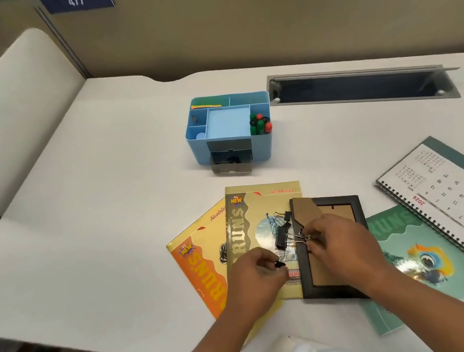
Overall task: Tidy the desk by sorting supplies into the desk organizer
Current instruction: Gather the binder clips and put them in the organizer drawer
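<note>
Here three notebooks (247, 224) — right hand (343, 245) pinches one clip (280, 238)

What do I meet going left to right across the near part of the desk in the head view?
Orange notebook → yellow notebook → black picture frame → green notebook → spiral desk calendar.

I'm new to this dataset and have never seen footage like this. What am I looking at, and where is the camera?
No machine here: a person's two bare hands, filmed by one head-worn camera looking down at a white desk. The right hand pinches the wire handles of a black binder clip beside a picture frame lying face down. The left hand pinches a small black piece, too small to identify. Around them lie a yellow notebook, an orange notebook, a green notebook and a calendar. Behind stands a blue desk organizer.
</note>
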Available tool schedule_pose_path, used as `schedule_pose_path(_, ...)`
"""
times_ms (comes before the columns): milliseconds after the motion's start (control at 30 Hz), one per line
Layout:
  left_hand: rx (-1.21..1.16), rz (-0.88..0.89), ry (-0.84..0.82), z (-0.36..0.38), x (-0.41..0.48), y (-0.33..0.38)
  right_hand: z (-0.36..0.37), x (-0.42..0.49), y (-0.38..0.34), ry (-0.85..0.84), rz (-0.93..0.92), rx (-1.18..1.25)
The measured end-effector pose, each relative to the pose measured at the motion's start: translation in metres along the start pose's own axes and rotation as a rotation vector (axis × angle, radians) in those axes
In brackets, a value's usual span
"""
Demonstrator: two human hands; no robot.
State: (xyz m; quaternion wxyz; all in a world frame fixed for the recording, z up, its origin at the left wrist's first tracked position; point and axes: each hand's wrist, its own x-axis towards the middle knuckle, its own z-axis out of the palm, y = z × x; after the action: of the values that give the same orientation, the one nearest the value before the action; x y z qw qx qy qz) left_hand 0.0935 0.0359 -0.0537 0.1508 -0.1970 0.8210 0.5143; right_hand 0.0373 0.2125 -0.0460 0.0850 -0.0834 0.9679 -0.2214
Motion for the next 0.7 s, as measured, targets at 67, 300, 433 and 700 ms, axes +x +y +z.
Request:
schedule_pose_path(67, -0.138, -0.059, 0.009, 0.0005, -0.0022, 0.0025, -0.0020, 0.0016, -0.0003, -0.008, -0.031, -0.044)
schedule_pose_path(300, -0.477, -0.236, -0.042, 0.0032, -0.0081, 0.0079, -0.0033, 0.0043, 0.0007, -0.055, -0.091, -0.132)
schedule_pose_path(433, -0.544, -0.261, -0.071, 0.0049, -0.0090, 0.0075, -0.0030, 0.0060, 0.0003, -0.047, -0.100, -0.141)
schedule_pose_path(700, -0.578, -0.227, -0.099, -0.0013, -0.0090, 0.0040, -0.0052, 0.0105, 0.0005, -0.016, -0.050, -0.042)
